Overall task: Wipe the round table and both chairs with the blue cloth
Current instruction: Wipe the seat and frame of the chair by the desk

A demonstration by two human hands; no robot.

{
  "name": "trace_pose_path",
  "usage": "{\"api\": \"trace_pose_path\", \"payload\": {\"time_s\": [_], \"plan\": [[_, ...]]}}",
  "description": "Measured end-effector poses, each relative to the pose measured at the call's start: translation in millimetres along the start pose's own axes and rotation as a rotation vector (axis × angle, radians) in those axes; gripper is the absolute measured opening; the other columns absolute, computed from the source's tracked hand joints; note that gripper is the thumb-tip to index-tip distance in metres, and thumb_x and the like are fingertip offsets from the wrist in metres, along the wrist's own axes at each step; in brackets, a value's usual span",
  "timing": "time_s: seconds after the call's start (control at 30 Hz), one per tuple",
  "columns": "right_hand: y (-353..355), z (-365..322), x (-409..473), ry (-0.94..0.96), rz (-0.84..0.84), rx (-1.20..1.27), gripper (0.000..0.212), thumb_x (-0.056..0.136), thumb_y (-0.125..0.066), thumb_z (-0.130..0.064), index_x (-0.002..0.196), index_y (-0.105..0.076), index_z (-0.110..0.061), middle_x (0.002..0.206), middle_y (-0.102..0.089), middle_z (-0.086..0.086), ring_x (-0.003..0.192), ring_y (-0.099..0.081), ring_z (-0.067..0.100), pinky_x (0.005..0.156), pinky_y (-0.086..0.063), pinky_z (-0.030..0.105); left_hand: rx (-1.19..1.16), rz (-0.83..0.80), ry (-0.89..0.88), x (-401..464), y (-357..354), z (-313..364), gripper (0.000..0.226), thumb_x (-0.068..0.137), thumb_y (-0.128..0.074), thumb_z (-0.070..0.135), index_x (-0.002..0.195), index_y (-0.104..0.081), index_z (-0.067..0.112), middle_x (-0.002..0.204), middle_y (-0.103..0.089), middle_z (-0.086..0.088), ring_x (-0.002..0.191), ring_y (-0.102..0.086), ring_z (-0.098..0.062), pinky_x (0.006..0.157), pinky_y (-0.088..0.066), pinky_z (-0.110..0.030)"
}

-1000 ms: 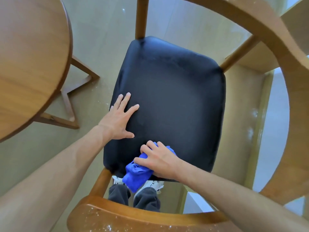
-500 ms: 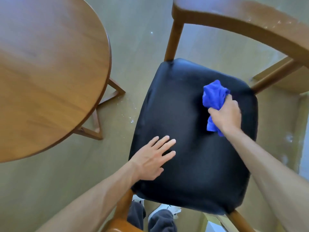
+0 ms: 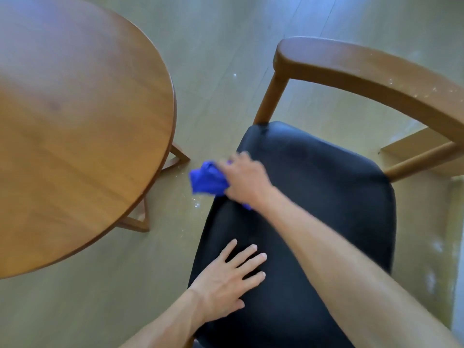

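Now blue cloth (image 3: 206, 181) under right hand (image 3: 244, 179).

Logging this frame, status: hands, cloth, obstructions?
Right hand grips cloth at seat's table-side edge. Left hand flat on seat. Nothing in the way.

Single head cam, wide-angle, looking steeply down from above, close over the chair (image 3: 313, 197); table (image 3: 75, 121) at frame left, floor (image 3: 226, 59) between.
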State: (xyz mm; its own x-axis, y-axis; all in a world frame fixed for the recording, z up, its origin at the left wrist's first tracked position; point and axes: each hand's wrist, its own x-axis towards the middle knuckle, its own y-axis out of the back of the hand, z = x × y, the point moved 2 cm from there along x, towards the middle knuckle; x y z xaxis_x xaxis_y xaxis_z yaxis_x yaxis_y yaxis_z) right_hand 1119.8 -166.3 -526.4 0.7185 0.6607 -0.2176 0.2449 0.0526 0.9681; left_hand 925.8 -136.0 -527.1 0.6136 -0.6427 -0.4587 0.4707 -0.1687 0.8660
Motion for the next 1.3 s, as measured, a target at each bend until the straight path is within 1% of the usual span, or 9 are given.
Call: {"api": "trace_pose_path", "payload": {"time_s": [0.27, 0.33, 0.47, 0.53, 0.6, 0.73, 0.83, 1.07, 1.3], "plan": [[8, 122, -35, -0.651, 0.256, 0.296, 0.047, 0.081, -0.063, -0.02, 0.124, -0.049, -0.009, 0.11, -0.05, 0.014, 0.101, -0.047, 0.034, 0.07, -0.041, 0.036, -0.168, 0.216, 0.244, 0, 5, -29, 0.076, 0.064, -0.075, 0.06, 0.13, -0.061, 0.025, 0.147, -0.046, -0.01, 0.136, -0.043, -0.031, 0.101, -0.044, -0.054], [-3, 92, -85, -0.545, 0.315, 0.281, 0.045, 0.074, -0.073, -0.018, 0.114, -0.058, -0.005, 0.099, -0.054, 0.014, 0.087, -0.049, 0.034, 0.063, -0.047, 0.037, -0.235, 0.278, 0.396, 4, 17, -53, 0.083, 0.065, -0.077, 0.058, 0.135, -0.056, 0.021, 0.15, -0.04, -0.015, 0.138, -0.038, -0.035, 0.101, -0.045, -0.054], [-21, 52, -180, -0.048, 0.165, 0.188, 0.065, 0.047, -0.077, -0.014, 0.109, -0.058, -0.014, 0.091, -0.059, 0.006, 0.071, -0.055, 0.027, 0.053, -0.05, 0.031, -0.417, 0.158, 0.537, 31, 29, -87, 0.107, 0.079, -0.057, 0.067, 0.146, 0.021, 0.037, 0.157, 0.028, -0.005, 0.147, 0.021, -0.03, 0.121, -0.009, -0.048], [-19, 78, -202, 0.018, 0.061, 0.137, 0.071, 0.042, -0.076, -0.013, 0.11, -0.055, -0.016, 0.09, -0.06, 0.006, 0.07, -0.057, 0.026, 0.052, -0.05, 0.029, -0.412, 0.07, 0.515, 47, 32, -88, 0.115, 0.075, -0.059, 0.069, 0.144, 0.028, 0.04, 0.151, 0.04, -0.004, 0.144, 0.029, -0.029, 0.12, -0.011, -0.045], [-16, 122, -215, -0.269, 0.098, 0.179, 0.064, 0.045, -0.082, -0.005, 0.106, -0.063, -0.008, 0.089, -0.061, 0.009, 0.071, -0.059, 0.031, 0.055, -0.051, 0.028, -0.424, 0.012, 0.507, 56, 31, -85, 0.117, 0.074, -0.063, 0.066, 0.146, 0.024, 0.04, 0.146, 0.047, -0.005, 0.142, 0.031, -0.03, 0.12, -0.015, -0.044], [-18, 194, -269, -1.33, 0.244, 0.495, 0.019, 0.07, -0.068, -0.011, 0.088, -0.062, -0.011, 0.078, -0.064, 0.02, 0.066, -0.063, 0.037, 0.06, -0.056, 0.047, -0.446, -0.019, 0.535, 59, 27, -82, 0.117, 0.075, -0.068, 0.061, 0.148, 0.021, 0.041, 0.142, 0.052, -0.003, 0.14, 0.036, -0.028, 0.121, -0.014, -0.046], [-17, 191, -268, -1.638, 0.407, 0.746, 0.017, 0.071, -0.05, -0.014, 0.087, -0.051, -0.02, 0.063, -0.063, 0.014, 0.042, -0.059, 0.031, 0.041, -0.051, 0.044, -0.467, -0.028, 0.552, 61, 27, -81, 0.117, 0.075, -0.07, 0.059, 0.148, 0.02, 0.041, 0.141, 0.054, -0.002, 0.138, 0.039, -0.027, 0.12, -0.013, -0.047], [11, 182, -101, -1.382, 0.489, 0.603, 0.04, 0.085, -0.058, -0.027, 0.123, -0.048, -0.017, 0.111, -0.052, 0.018, 0.096, -0.058, 0.043, 0.083, -0.051, 0.048, -0.456, -0.084, 0.594, 64, 29, -79, 0.122, 0.076, -0.07, 0.056, 0.136, 0.035, 0.039, 0.135, 0.06, -0.001, 0.135, 0.043, -0.026, 0.119, -0.012, -0.048], [20, 120, 20, -0.681, 0.223, 0.374, 0.051, 0.085, -0.059, -0.02, 0.132, -0.041, -0.015, 0.112, -0.048, 0.013, 0.099, -0.049, 0.031, 0.074, -0.042, 0.037, -0.451, -0.054, 0.582, 61, 29, -80, 0.123, 0.074, -0.069, 0.06, 0.133, 0.038, 0.039, 0.134, 0.06, 0.004, 0.134, 0.044, -0.022, 0.12, -0.014, -0.045]]}}
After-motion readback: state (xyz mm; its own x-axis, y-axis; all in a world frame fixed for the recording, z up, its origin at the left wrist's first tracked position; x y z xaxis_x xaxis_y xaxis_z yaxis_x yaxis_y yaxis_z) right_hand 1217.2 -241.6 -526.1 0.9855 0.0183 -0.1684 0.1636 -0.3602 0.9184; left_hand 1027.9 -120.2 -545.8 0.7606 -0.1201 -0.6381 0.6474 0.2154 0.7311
